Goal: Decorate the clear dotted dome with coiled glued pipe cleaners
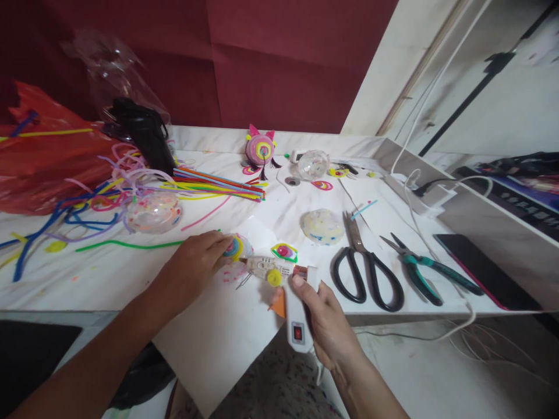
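My right hand [321,314] is closed round the handle of a white hot glue gun [299,308], with a finger at its orange trigger. The gun points left, and its nozzle reaches the edge of a round piece with coiled, coloured rings [238,247]. My left hand [196,265] grips that ringed piece from the left; its fingertips are partly hidden. Beneath both lies a white paper sheet [222,343] that hangs over the table's front edge. Just behind the gun rests a small eye-shaped coil [285,252] in green, yellow and pink.
Black-handled scissors [367,273], green-handled pliers [419,265] and a phone [484,270] lie to the right. Clear domes [322,227] stand mid-table. Pipe cleaners [218,186] and a red bag [52,151] fill the left. A finished-looking ringed figure [261,148] stands at the back.
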A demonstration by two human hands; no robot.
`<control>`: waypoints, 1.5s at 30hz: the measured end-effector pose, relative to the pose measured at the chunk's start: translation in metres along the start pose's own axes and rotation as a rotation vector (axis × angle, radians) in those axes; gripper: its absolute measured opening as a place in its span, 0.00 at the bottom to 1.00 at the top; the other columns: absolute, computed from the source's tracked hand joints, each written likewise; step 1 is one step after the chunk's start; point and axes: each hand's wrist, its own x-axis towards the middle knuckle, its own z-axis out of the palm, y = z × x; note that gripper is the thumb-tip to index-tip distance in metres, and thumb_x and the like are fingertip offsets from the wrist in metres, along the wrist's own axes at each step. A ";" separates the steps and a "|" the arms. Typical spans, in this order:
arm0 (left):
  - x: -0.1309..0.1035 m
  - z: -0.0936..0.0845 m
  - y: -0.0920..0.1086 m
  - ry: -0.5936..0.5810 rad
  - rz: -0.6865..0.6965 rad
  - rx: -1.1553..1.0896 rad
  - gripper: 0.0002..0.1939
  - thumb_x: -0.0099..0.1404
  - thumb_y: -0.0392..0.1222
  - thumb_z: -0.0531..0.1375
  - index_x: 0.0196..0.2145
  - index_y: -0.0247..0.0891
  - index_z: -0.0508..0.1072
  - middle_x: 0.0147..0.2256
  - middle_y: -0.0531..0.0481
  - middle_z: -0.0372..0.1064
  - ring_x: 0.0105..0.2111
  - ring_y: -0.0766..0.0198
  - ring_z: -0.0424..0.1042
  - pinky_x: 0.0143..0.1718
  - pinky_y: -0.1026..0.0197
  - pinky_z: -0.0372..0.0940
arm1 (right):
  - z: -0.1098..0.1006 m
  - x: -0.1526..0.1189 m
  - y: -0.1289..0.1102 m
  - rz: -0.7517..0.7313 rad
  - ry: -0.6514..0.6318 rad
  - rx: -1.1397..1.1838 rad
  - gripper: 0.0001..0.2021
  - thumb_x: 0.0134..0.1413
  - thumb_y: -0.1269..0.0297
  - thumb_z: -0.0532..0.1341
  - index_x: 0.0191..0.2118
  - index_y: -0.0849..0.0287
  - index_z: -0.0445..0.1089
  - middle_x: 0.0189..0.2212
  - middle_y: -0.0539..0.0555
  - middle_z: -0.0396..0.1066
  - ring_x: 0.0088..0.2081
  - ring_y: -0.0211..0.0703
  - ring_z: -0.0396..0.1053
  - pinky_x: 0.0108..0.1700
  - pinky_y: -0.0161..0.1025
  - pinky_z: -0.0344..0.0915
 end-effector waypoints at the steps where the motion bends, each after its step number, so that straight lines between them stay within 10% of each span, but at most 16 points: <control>1: 0.000 0.000 0.000 0.000 -0.002 -0.002 0.16 0.74 0.42 0.50 0.50 0.38 0.75 0.48 0.42 0.76 0.47 0.52 0.75 0.48 0.51 0.71 | 0.001 0.000 -0.001 0.008 -0.006 -0.001 0.20 0.46 0.52 0.74 0.38 0.59 0.72 0.24 0.52 0.77 0.26 0.44 0.75 0.27 0.34 0.67; 45: 0.009 -0.007 0.001 -0.094 -0.017 0.098 0.22 0.74 0.45 0.47 0.52 0.35 0.76 0.50 0.40 0.77 0.49 0.53 0.76 0.52 0.50 0.69 | -0.005 0.003 -0.005 -0.020 -0.078 0.216 0.22 0.50 0.52 0.72 0.44 0.60 0.67 0.30 0.56 0.79 0.36 0.51 0.78 0.41 0.45 0.72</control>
